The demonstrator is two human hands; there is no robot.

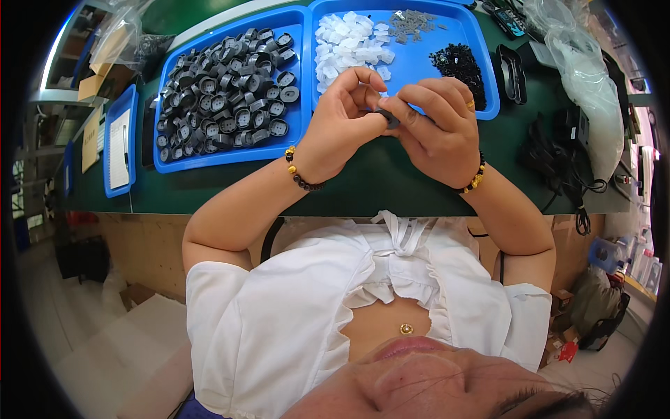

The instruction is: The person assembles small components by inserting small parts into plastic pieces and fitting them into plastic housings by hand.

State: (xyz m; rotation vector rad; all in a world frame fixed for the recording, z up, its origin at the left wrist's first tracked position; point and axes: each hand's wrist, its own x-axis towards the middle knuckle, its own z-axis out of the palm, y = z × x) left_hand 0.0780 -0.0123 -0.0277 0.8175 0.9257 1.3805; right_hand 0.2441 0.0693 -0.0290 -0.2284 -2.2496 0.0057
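Note:
My left hand (342, 127) and my right hand (441, 129) meet just in front of the blue trays. A small dark grey plastic part (390, 119) is pinched between my left thumb and fingers. My right thumb and index finger press against the same part from the other side. It resembles the dark grey plastic caps (223, 98) heaped in the left blue tray (304, 126). My fingers cover most of it. Behind my hands, the right blue tray (419, 64) holds translucent white plastic pieces (349, 45), small flat grey pieces (412, 25) and a pile of tiny black parts (459, 68).
Both trays stand on a green table (377, 185). On the left a smaller blue tray (132, 140) carries paper and a pen. To the right are a black open case (511, 75), a tangle of black cables (558, 157) and a clear plastic bag (590, 91).

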